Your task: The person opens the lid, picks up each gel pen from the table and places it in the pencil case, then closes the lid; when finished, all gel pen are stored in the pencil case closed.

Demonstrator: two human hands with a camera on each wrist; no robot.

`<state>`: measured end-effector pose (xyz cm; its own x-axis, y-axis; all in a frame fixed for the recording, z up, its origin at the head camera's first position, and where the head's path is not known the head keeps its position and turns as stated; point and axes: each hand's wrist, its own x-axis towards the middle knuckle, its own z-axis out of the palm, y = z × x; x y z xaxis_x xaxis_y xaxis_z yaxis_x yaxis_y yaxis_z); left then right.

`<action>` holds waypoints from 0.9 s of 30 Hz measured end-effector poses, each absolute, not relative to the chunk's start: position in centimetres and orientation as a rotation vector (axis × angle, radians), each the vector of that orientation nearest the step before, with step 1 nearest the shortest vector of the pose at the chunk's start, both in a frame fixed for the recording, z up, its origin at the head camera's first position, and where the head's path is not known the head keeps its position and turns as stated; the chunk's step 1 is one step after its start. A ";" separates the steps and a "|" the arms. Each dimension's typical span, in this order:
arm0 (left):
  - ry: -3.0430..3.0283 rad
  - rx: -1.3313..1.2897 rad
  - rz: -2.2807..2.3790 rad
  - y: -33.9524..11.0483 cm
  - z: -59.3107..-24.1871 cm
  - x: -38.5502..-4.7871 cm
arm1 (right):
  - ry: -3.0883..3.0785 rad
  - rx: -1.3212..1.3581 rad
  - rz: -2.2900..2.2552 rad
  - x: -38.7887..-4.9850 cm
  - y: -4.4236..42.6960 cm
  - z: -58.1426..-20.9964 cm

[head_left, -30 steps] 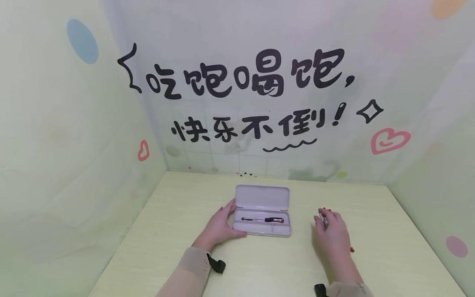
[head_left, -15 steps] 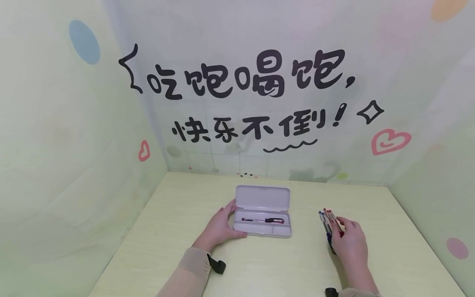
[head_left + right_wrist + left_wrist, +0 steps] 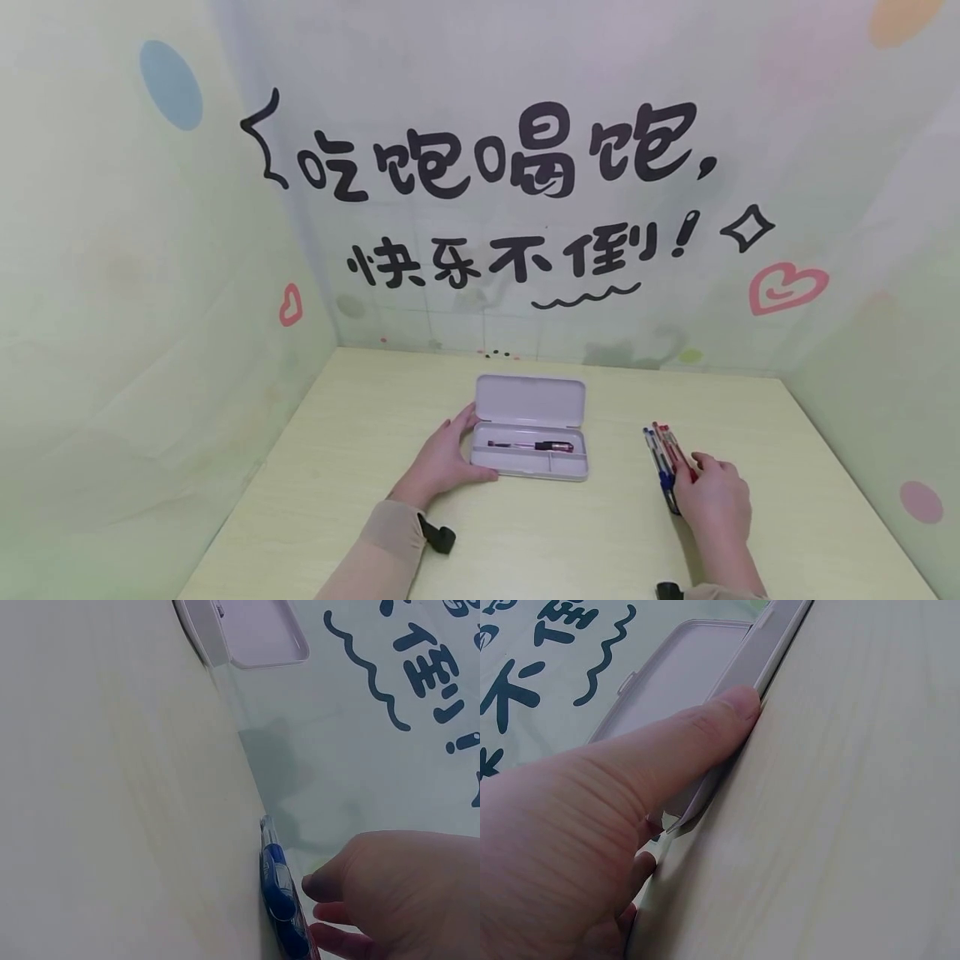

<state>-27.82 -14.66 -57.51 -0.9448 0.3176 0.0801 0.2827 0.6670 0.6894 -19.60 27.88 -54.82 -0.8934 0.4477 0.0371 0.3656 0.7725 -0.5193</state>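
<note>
1. Centrally, your pale lilac pencil case (image 3: 510, 460) lies on the wood-grain tabletop (image 3: 555, 533), its raised lid (image 3: 530, 400) toward the lettered back wall (image 3: 420, 325).
2. Tabletop stretches between the case and the bundled red and blue pens (image 3: 666, 481) to its right.
3. Your left hand (image 3: 441, 463) grips the case's left end, thumb against its front wall.
4. Your right hand (image 3: 717, 502) is at the pens, thumb and fingers slightly parted; you cannot tell whether it pinches them.
5. Inside the case's long rear compartment lies one black-ended pen (image 3: 553, 446).
</note>
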 end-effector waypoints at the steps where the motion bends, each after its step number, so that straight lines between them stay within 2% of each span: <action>1: 2.825 0.509 1.156 -14.7 -57.5 -27.8 | -2.816 -0.662 0.760 -19.6 27.9 -54.8; 27: 2.824 0.521 1.168 -14.7 -57.3 -27.7 | -2.813 -0.761 0.825 -19.5 28.6 -54.7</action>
